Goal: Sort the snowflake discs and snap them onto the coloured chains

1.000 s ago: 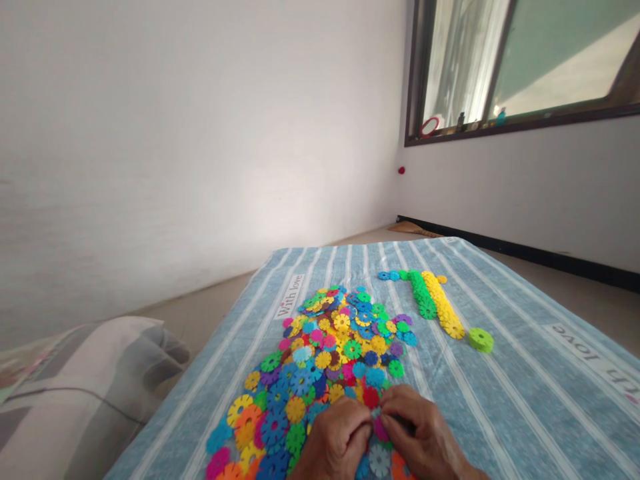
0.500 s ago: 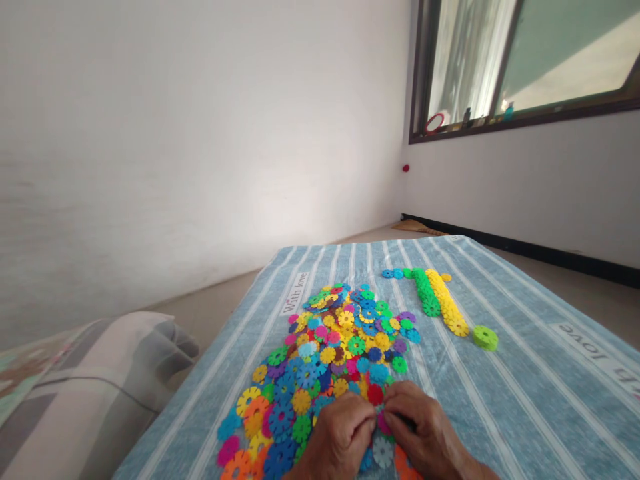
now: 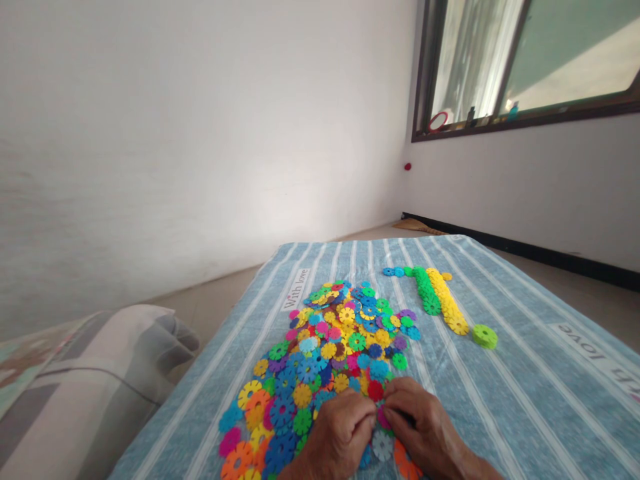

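A heap of colourful snowflake-shaped plastic discs (image 3: 325, 353) lies spread on a blue striped sheet (image 3: 525, 387). At the near edge of the heap my left hand (image 3: 340, 437) and my right hand (image 3: 425, 433) meet, fingers curled and pinched together over a pink disc (image 3: 383, 419) between the fingertips. A red disc (image 3: 375, 391) lies just beyond the fingers, a pale blue disc (image 3: 383, 445) just under them. Farther right lie a row of joined green discs (image 3: 425, 292) and a row of joined yellow discs (image 3: 447, 300).
A single lime-green stack of discs (image 3: 484, 335) sits to the right of the yellow row. A grey striped pillow (image 3: 85, 380) lies at the left off the sheet. White walls and a dark-framed window (image 3: 525, 60) stand behind.
The view has shifted slightly, so the heap sits a little to the right. Both hands stay pinched together at the same spot on the heap's near edge.
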`<state>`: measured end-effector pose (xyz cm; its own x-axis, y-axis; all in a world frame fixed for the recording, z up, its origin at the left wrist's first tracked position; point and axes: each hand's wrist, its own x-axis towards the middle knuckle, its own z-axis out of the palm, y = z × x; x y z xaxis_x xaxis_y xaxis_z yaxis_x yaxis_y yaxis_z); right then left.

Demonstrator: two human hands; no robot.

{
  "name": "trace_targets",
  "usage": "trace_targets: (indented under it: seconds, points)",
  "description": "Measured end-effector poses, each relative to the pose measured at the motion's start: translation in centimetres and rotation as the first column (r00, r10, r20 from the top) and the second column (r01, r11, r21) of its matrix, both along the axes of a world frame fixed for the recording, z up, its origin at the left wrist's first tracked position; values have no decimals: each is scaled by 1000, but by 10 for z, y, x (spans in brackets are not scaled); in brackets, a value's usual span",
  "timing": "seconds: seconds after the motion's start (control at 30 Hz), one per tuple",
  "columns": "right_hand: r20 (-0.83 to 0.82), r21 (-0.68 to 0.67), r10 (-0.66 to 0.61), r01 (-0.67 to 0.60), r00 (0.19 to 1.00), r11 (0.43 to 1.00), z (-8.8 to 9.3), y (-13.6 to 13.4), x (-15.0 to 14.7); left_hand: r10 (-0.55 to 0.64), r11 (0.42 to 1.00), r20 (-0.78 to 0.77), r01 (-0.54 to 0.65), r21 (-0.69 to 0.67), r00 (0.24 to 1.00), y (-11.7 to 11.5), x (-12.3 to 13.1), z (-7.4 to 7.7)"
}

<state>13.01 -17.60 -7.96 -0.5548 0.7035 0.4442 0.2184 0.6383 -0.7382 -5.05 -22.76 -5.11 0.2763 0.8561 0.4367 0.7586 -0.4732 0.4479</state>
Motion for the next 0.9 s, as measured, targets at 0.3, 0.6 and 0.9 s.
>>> trace_targets:
  seconds: [0.3, 0.6, 0.9]
  points:
    - [13, 16, -8, 7, 1000, 1000, 2, -2, 0, -1, 1000, -20, 2, 15, 1000, -2, 1, 0]
    - [4, 72, -42, 42, 999, 997, 6, 2, -3, -31, 992, -62, 38, 117, 998, 6, -4, -2]
    - [-19, 126, -69, 71, 997, 989, 9, 5, -8, -54, 989, -36, 58, 136, 998, 11, -12, -9]
